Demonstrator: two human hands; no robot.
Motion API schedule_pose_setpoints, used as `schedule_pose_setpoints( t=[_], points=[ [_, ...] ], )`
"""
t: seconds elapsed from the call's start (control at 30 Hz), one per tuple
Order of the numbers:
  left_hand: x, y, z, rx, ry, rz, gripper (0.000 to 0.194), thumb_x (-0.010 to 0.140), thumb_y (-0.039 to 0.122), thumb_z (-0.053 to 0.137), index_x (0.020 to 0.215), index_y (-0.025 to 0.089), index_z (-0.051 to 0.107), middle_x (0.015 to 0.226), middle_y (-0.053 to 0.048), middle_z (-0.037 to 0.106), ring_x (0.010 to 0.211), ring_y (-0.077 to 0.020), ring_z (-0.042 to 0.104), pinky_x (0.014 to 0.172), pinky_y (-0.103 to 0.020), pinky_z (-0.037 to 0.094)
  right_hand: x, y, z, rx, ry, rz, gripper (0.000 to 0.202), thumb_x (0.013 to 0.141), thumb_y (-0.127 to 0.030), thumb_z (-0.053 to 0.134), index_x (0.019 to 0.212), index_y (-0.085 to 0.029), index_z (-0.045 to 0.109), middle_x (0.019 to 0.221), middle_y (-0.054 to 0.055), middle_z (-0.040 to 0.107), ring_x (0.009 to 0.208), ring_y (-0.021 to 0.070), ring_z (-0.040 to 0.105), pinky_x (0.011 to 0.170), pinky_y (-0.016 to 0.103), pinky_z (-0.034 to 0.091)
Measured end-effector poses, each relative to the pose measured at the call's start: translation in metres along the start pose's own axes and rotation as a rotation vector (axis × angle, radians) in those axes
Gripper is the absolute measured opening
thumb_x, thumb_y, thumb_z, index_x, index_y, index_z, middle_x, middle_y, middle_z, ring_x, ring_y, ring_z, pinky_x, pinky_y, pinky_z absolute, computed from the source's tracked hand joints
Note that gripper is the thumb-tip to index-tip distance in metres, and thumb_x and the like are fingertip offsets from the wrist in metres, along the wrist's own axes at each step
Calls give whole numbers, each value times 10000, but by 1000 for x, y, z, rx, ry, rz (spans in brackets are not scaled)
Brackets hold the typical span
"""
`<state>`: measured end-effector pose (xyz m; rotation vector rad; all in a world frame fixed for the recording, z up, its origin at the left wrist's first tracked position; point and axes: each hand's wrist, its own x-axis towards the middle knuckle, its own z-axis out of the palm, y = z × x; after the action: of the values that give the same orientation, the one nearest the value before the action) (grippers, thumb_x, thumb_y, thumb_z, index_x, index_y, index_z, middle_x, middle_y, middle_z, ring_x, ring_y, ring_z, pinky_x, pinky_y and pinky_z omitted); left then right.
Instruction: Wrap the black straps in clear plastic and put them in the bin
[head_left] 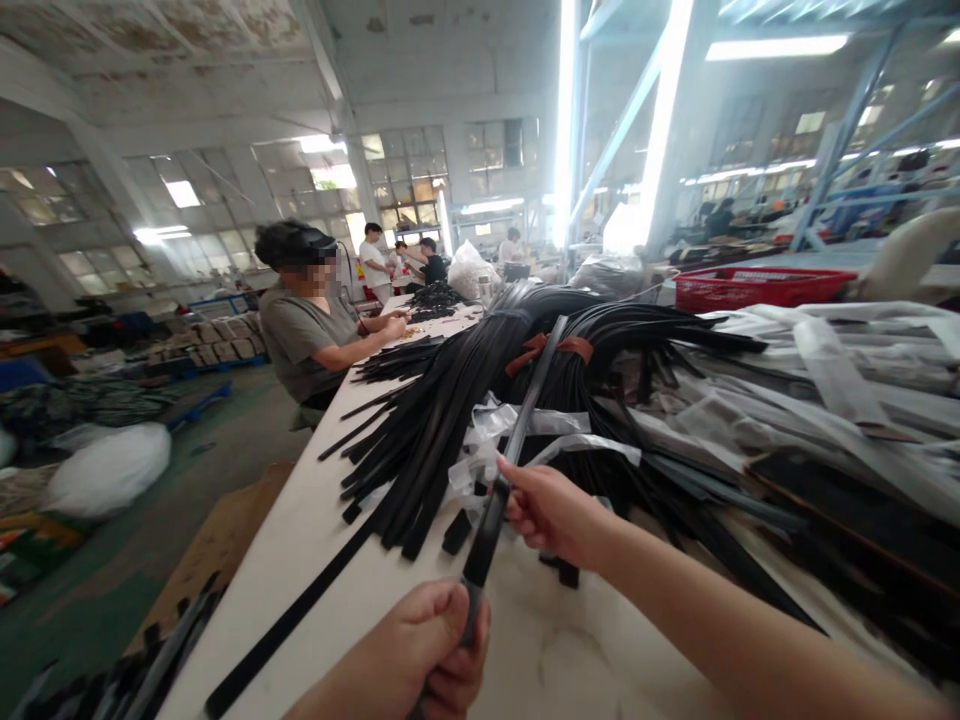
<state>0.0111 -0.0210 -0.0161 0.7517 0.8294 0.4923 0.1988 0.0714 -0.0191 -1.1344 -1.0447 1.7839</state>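
Observation:
A long black strap runs between my two hands and up over the pile ahead. My left hand, low in the middle, is closed round its near end. Farther up the strap, my right hand pinches it between thumb and fingers. Just beyond my right hand lie clear plastic strips. Behind them a bundle of black straps fans out across the white table. A brown band goes round part of the bundle. One single strap lies apart along the table's left side.
Across the table's left edge, a co-worker handles small pieces. Translucent plastic sleeves heap up on the right, before a red basket. More straps stand below the table edge at lower left. Other people work farther back.

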Motion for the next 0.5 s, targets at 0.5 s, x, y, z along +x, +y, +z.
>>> schedule_pose_setpoints(
  t=[0.5],
  points=[
    [1,-4,4,99,-37,-13,585,627,727,639,742,203,407,520,99,285,425,-31,185,425,-201,53,-18,12,16,194,-145,-307,353,729,-468,712,820,-133,647,437,-112,294,361,23,176,341,177,100]
  ],
)
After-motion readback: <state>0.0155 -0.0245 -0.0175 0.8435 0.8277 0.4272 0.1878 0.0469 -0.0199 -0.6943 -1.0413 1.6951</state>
